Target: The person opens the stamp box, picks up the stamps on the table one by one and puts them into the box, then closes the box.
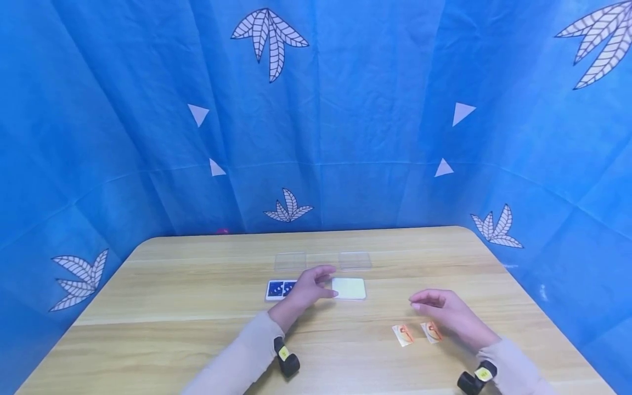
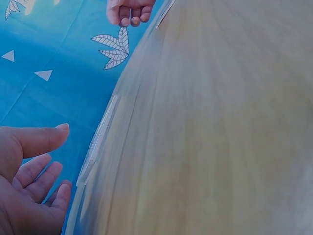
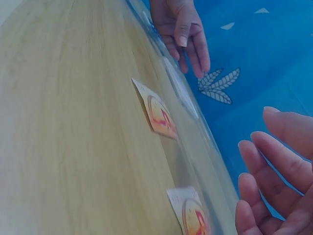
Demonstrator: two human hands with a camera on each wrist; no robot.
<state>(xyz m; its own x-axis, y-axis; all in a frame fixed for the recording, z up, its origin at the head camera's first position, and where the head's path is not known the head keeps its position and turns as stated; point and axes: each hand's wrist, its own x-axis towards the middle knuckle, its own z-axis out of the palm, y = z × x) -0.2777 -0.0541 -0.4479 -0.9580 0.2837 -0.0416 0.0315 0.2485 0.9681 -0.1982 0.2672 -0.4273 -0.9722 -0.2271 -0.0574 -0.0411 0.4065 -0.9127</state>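
Note:
My left hand (image 1: 312,288) hovers above the table between two flat rectangular cases, fingers loosely bent and nothing in them. Its thumb tip overlaps the edge of the pale yellow, white-rimmed case (image 1: 349,288) in the head view. Partly covered by this hand is a case with dark blue patterned pieces (image 1: 276,289). On the right, my right hand (image 1: 446,312) is held above the table with loosely curved, empty fingers. Just in front of it lie two small orange-and-white cards, a left card (image 1: 402,335) and a right card (image 1: 432,332); both also show in the right wrist view.
Behind the cases lie two clear, flat rectangular covers, the left cover (image 1: 290,260) and the right cover (image 1: 355,260). A wooden table (image 1: 173,312) bears everything, and a blue curtain (image 1: 345,109) with white leaf prints hangs round its back and sides.

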